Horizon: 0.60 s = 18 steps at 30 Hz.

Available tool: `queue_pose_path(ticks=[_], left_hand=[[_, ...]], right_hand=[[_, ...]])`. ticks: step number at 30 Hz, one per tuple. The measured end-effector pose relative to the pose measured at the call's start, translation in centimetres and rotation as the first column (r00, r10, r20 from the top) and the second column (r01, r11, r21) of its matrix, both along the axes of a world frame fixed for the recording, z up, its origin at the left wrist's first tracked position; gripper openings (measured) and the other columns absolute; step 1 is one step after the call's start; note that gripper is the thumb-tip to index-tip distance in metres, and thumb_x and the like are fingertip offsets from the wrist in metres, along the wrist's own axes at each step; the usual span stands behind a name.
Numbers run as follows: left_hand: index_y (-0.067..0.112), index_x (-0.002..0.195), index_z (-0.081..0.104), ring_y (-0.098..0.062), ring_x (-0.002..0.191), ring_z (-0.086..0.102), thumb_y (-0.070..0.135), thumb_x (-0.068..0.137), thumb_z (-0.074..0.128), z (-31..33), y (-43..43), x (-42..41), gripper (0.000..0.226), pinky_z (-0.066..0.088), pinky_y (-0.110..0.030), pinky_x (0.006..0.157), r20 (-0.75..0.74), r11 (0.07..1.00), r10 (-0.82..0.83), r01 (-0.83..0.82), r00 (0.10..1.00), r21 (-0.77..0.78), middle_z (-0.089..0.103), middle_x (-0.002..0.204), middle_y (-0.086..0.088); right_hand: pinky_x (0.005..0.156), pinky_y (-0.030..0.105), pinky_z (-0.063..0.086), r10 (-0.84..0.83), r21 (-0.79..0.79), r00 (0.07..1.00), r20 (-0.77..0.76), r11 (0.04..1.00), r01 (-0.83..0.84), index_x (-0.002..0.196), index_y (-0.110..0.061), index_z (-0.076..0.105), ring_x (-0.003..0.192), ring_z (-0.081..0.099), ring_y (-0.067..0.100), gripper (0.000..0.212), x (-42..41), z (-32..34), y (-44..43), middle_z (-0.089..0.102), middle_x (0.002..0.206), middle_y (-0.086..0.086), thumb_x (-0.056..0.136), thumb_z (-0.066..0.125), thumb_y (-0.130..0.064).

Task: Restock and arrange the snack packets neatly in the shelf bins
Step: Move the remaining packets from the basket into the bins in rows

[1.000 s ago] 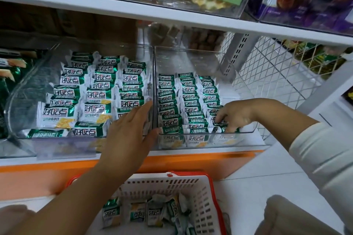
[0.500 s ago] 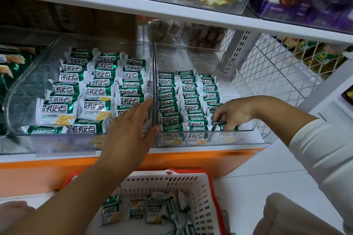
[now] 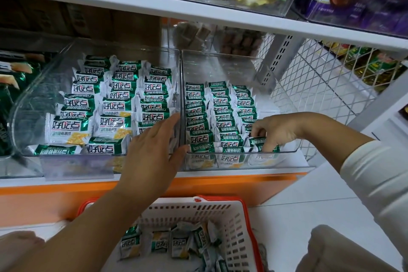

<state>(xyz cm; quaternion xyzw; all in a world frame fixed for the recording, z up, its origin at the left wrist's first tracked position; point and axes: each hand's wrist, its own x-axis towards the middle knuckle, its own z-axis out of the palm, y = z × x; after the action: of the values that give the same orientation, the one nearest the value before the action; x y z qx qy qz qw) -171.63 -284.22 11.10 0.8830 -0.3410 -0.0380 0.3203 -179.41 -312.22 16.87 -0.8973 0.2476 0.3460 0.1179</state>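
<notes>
— White shelves (image 3: 198, 12); a clear left bin (image 3: 33, 99) and right bin (image 3: 220, 66) side by side mid-frame. Where are our snack packets (image 3: 114, 104)?
— Rowed in both; more in the basket (image 3: 249, 227), bottom centre. Our left grip (image 3: 154, 150) lies flat, fingers straight, where the bins meet. Our right grip (image 3: 276, 132) pinches a packet (image 3: 257, 141), right bin's front corner.

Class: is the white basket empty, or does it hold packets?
Not empty: several green packets lie loose inside the basket.
</notes>
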Motion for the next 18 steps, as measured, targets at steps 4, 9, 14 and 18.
queue_pose_path(ticks=[4,9,14,18], left_hand=[[0.028,0.154,0.026,-0.025,0.134,0.044,0.038,0.095,0.058,0.0,0.0,0.0,0.068,0.030,-0.043,0.108,0.003,1.000,-0.006,0.006,1.000,-0.005,0.045,0.150,0.001],[0.028,0.154,0.026,-0.024,0.135,0.043,0.037,0.095,0.058,0.0,0.1,0.0,0.067,0.029,-0.042,0.109,0.000,1.000,-0.010,0.010,1.000,-0.017,0.044,0.150,0.002],[0.026,0.153,0.028,-0.027,0.131,0.047,0.035,0.094,0.060,0.0,0.0,0.0,0.068,0.034,-0.042,0.105,0.011,1.000,-0.012,0.012,1.000,-0.024,0.050,0.146,0.000],[0.025,0.153,0.031,-0.028,0.129,0.049,0.033,0.094,0.062,0.0,0.0,-0.1,0.067,0.036,-0.043,0.103,0.011,1.000,-0.009,0.009,1.000,-0.030,0.052,0.144,-0.002]], right_hand=[[0.069,0.027,0.042,0.078,-0.140,0.988,0.132,0.988,-0.059,0.120,-0.018,0.047,0.091,0.051,0.019,0.054,-0.6,-1.3,-0.2,0.053,0.116,0.005,0.077,0.079,-0.023],[0.083,0.029,0.045,0.137,-0.211,0.977,0.166,0.972,-0.101,0.128,-0.025,0.045,0.098,0.051,0.023,0.061,-0.9,-1.9,0.0,0.037,0.110,0.002,0.078,0.078,-0.033],[0.081,0.028,0.043,0.192,-0.275,0.933,0.306,0.956,-0.106,0.110,-0.029,0.065,0.099,0.053,0.021,0.032,-1.2,-0.1,-0.1,0.046,0.102,0.000,0.079,0.077,-0.029],[0.080,0.026,0.043,0.194,-0.322,0.915,0.354,0.944,-0.076,0.109,-0.026,0.071,0.101,0.057,0.019,0.025,-1.9,-1.0,0.1,0.062,0.103,-0.002,0.084,0.073,-0.026]])
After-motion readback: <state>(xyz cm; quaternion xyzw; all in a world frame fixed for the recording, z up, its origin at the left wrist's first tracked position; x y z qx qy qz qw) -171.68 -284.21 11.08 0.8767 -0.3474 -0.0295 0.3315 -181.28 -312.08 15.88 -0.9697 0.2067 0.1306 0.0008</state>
